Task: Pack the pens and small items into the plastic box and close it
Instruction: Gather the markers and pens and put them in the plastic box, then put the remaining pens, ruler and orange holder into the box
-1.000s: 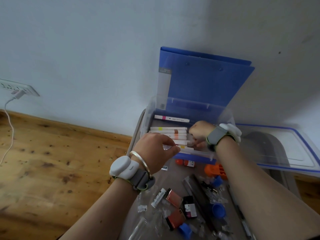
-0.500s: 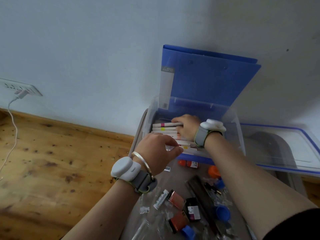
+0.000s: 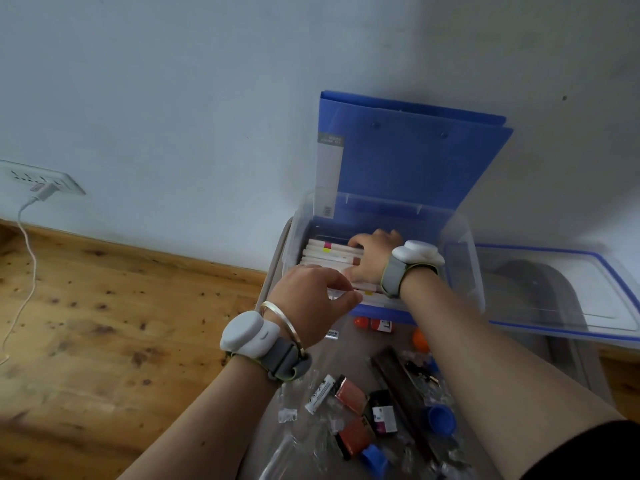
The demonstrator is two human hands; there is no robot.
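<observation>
Midway | right hand, fingers straight, pressing pens into plastic box | left hand grip unclear | small items lower centre, lid waiting at right

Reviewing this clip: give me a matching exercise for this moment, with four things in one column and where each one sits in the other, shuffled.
Things:
1. blue folder
2. clear lid
3. white pens
4. blue cap

Places:
A. lying in a row inside the plastic box
B. loose on the grey surface, in front of the box
C. standing upright at the back of the box
D. lying flat to the right of the box

Pairs: 1-C, 2-D, 3-A, 4-B
</observation>
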